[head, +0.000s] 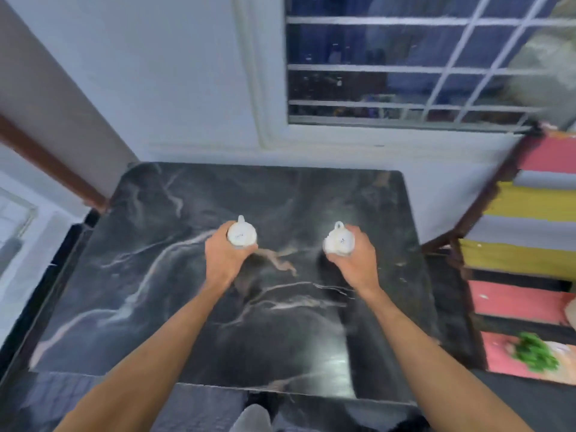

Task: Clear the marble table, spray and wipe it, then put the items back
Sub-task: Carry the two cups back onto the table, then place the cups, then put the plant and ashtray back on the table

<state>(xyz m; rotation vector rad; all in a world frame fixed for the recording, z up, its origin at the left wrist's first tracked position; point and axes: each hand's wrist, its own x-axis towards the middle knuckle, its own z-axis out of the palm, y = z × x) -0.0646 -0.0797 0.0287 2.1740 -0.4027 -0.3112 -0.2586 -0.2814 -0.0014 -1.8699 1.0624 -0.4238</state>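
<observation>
Over marble table (162, 275), hands (223, 255) (358, 260) hold cups (241, 233) (339, 243).

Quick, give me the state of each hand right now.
Left hand: closed on a white cup, held upside down.
Right hand: closed on another white cup, also upside down.

Two bare forearms in view, entering from the near edge, one at left and one at right. No sleeves visible on either; both arms uncovered to the frame edge. Left hand (223, 257) and right hand (358, 260): no rings, watch, bands or gloves seen. Fingers (215, 236) bare; nails too blurred to make out. Image soft throughout.
</observation>
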